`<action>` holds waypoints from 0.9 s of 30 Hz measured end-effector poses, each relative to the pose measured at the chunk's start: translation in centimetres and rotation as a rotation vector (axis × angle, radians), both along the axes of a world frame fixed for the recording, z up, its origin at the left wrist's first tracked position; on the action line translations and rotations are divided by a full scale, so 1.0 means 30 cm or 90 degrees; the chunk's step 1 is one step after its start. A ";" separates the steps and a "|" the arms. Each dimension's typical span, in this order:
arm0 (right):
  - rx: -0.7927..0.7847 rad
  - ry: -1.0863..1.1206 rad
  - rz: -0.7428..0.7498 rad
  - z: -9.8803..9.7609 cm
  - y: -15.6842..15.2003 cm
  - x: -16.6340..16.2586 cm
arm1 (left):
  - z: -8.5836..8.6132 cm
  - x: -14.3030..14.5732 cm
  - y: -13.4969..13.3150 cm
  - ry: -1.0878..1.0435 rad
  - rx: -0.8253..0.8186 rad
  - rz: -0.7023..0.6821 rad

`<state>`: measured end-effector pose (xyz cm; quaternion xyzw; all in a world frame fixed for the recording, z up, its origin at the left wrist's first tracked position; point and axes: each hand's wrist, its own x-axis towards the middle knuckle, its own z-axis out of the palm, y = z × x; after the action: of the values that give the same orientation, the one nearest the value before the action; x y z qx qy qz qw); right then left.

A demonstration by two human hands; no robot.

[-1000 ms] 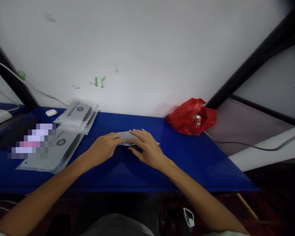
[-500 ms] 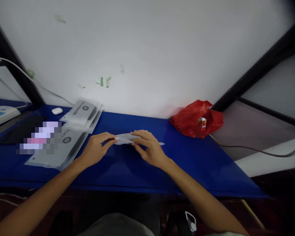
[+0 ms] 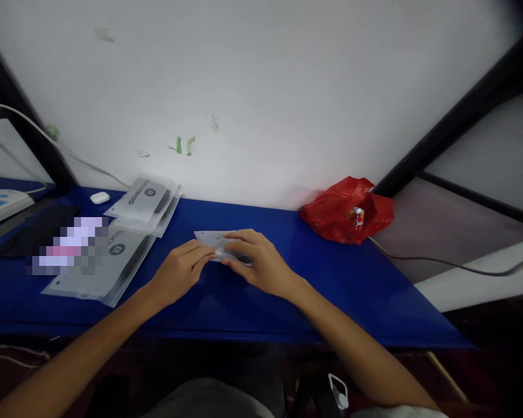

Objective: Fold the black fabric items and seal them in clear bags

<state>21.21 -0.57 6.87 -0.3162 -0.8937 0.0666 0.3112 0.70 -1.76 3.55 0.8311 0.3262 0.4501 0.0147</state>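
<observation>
A small frosted plastic bag [image 3: 210, 237] lies at the middle of the blue table, partly hidden by my hands. My left hand [image 3: 187, 266] pinches the bag's near edge between thumb and fingers. Over the bag's right part curves my right hand [image 3: 258, 255], its thumb at the near edge and its fingers on the far side, gripping it. Part of a dark print shows through between the right thumb and fingers.
To the left lie stacked frosted bags with dark print [image 3: 146, 200] and larger ones [image 3: 100, 264]. A white earbud case [image 3: 100, 198] sits behind, and a white device [image 3: 6, 206] stands far left. A red plastic bag [image 3: 346, 212] rests at the back right of the blue table [image 3: 353, 302].
My left hand has shifted right and closer to the right hand along the bag's near edge. The bag now lies flatter, with its far left corner showing.
</observation>
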 end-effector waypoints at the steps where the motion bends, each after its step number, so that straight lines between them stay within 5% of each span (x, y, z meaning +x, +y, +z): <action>1: -0.008 0.004 0.004 0.005 0.000 -0.004 | 0.004 0.006 -0.004 0.006 0.005 0.000; 14: -0.059 0.035 0.093 0.027 -0.001 0.000 | 0.039 0.036 -0.021 0.122 0.031 0.050; 27: 0.040 -0.061 0.014 -0.015 -0.008 0.029 | 0.028 0.008 -0.023 0.066 0.043 0.109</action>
<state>22.07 -0.81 6.41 -0.2990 -0.9128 0.0265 0.2770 0.95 -2.44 4.39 0.8224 0.3813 0.4166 -0.0690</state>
